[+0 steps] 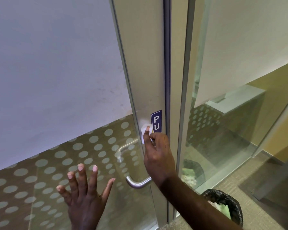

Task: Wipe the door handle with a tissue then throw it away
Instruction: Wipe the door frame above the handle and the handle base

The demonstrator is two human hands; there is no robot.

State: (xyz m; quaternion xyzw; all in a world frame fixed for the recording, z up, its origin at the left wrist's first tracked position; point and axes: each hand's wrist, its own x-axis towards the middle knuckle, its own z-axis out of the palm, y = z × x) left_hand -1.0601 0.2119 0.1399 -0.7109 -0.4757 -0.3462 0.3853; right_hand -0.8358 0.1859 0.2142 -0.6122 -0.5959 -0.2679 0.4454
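A brushed metal door handle (137, 183) curves out from the door's metal stile (140, 63) low in the frame. My right hand (158, 156) is shut on a crumpled white tissue (144, 128) and presses it against the stile above the handle, beside a blue "PULL" sign (156, 121) that the hand partly covers. My left hand (83, 195) is spread flat with fingers apart on the dotted glass to the left of the handle, holding nothing.
A bin with a black liner (226, 205) and some rubbish inside stands on the carpet at the lower right, just past my right forearm. A fixed glass panel (223, 130) stands to the right of the door. A second handle (123, 150) shows through the glass.
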